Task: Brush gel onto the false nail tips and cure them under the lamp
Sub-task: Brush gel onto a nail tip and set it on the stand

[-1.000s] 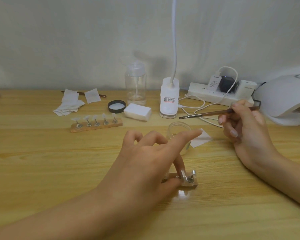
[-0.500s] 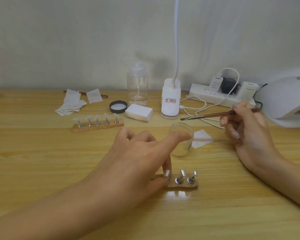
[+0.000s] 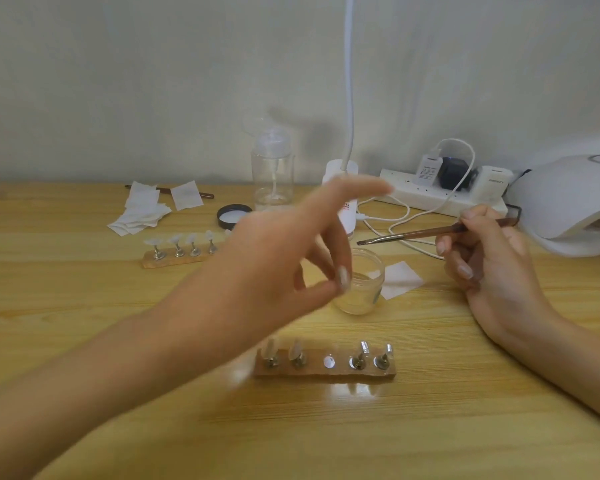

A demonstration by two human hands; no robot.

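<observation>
1. Two holders lie on the surface [image 3: 66, 289]. Beyond the left hand [image 3: 274, 265], on its outer side, the far holder [image 3: 177, 260] carries a row of clear tips on metal stands, and loose wipes [image 3: 141, 216] lie behind it.
2. The left hand is raised above the surface and looks blurred. Its thumb and one curled finger pinch a small pale piece, which I take for a nail tip [image 3: 343, 276]. The index finger points straight out. I cannot tell if a metal stand comes with the tip.
3. Below this hand, nearer to the person, lies the near holder [image 3: 326, 371]. Two tips stand at its left end and two at its right end. The middle place [image 3: 329, 362] shows only a bare round disc, so I judge the pinched tip belongs there.
4. Just behind the pinching fingers stands the open jar [image 3: 361, 289], between both hands. It seems to hold clear gel.
5. The right hand [image 3: 492, 271] grips the brush [image 3: 423, 233] like a pen. The bristles point toward the left hand and hang over the far side of the jar, touching nothing.
6. The step in hand, I think, is to coat this one tip. To do it well:
   - hold the tip by its edges and keep it steady close to the brush;
   - rest the right wrist on the surface;
   - take little gel and stroke thinly from base to free end;
   - keep gel off the skin.
7. The curing lamp [image 3: 568, 206] sits beyond the right hand, on its outer side, well apart from the tip.
</observation>
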